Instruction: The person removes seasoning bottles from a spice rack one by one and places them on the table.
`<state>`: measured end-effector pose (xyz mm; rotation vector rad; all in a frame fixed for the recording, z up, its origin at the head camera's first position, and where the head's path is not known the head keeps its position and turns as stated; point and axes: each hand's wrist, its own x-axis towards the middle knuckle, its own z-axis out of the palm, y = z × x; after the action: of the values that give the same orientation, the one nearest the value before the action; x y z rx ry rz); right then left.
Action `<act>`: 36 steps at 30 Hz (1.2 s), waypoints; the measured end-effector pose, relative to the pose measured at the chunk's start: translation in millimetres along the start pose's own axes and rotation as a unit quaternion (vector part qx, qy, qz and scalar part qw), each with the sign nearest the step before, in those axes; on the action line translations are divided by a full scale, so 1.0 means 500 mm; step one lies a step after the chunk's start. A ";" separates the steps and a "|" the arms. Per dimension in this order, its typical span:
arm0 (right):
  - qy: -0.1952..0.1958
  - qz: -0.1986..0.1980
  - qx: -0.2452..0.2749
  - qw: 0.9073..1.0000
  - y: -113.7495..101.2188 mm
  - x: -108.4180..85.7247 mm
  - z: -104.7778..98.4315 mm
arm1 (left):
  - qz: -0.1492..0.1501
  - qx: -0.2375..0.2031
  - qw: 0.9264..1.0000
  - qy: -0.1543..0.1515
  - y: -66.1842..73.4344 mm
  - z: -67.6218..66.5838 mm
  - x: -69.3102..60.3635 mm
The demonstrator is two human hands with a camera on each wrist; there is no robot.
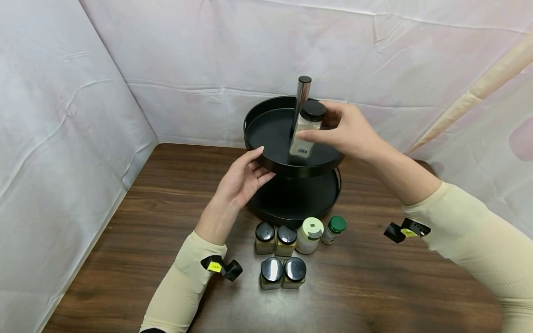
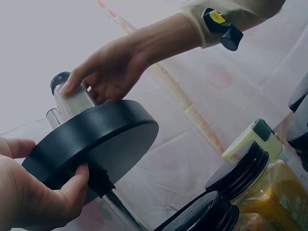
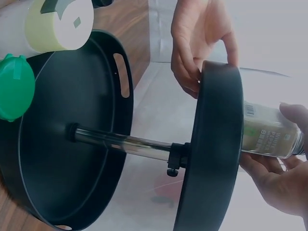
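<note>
A black two-tier round tray [image 1: 266, 125] with a metal post stands on the table. My left hand [image 1: 245, 178] grips the upper tier's rim at the near left, thumb on the rim and fingers beneath. My right hand [image 1: 350, 132] holds a clear square spice jar [image 1: 301, 147] with a black lid, tilted, over the upper tier beside the post. In the right wrist view, pale powder shows through this jar [image 3: 269, 132], its base hidden behind the tier's wall. Whether the base touches the tier, I cannot tell. The lower tier [image 1: 291, 199] holds nothing in its visible part.
In front of the tray stand two black-lidded jars [image 1: 265, 238], a pale-green-lidded jar [image 1: 307, 238] and a small green-capped bottle [image 1: 333, 229]. Nearer the front are two more black-lidded jars [image 1: 271, 273]. White cloth [image 1: 187, 55] hangs behind the wooden table [image 1: 166, 203].
</note>
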<state>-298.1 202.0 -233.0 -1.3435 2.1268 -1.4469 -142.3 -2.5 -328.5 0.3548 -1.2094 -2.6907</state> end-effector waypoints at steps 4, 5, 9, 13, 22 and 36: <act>0.006 0.004 -0.001 1.000 -0.007 -0.002 -0.003 | 0.000 0.000 1.000 0.000 0.000 -0.001 0.000; 0.007 0.006 -0.002 1.000 -0.008 -0.002 -0.004 | -0.001 -0.001 1.000 0.000 0.000 -0.002 0.000; 0.010 0.007 -0.001 1.000 -0.009 -0.002 -0.005 | 0.000 -0.002 1.000 0.000 0.000 -0.003 0.000; 0.009 0.006 -0.003 1.000 -0.009 -0.004 -0.006 | -0.001 0.000 1.000 0.000 0.000 -0.004 0.000; 0.010 0.013 -0.003 1.000 -0.013 -0.008 -0.008 | 0.000 0.002 1.000 0.000 0.000 -0.003 0.000; 0.030 0.024 -0.007 0.999 -0.044 -0.034 -0.022 | 0.002 -0.003 1.000 0.001 0.001 -0.003 -0.002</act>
<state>-283.7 220.1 -214.4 -1.2589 2.1947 -1.4738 -140.9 -3.6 -328.7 0.3527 -1.1997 -2.6892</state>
